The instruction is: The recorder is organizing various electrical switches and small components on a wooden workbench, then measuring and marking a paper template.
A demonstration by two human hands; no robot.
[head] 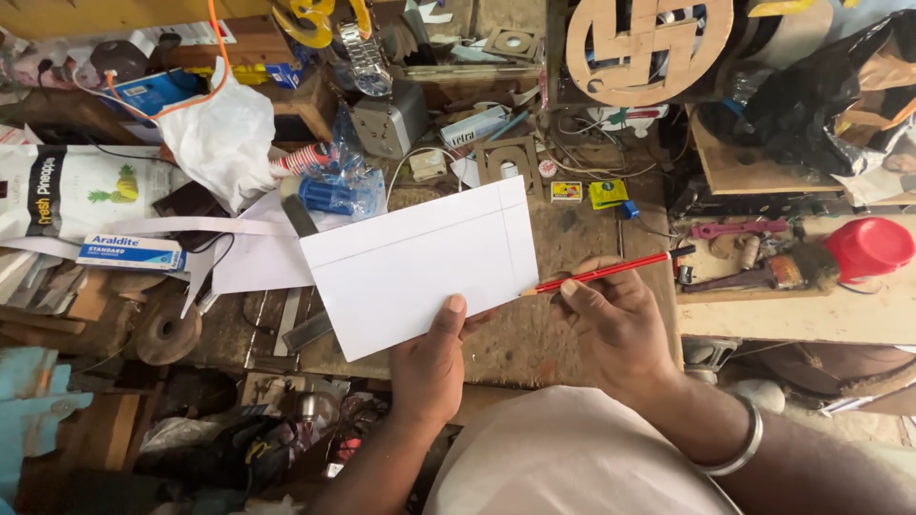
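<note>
I see a crowded bench (572,238) first, strewn with wires, tools and packets, and above it the white card (420,267), held tilted over the middle. Faint ruled lines run along its top and right edges. My left hand (429,362) pinches the card's lower edge, thumb on top and fingers hidden beneath. My right hand (620,324) is closed round a red pencil (601,273), its tip touching the card's right edge just below the corner.

To mark well, I judge the card wants firmer support: held in the air it can flex under the tip. I would lay it flat on a bare patch of bench, keep the thumb near the line, and draw lightly. A red cup (868,248) sits well off to the right.
</note>
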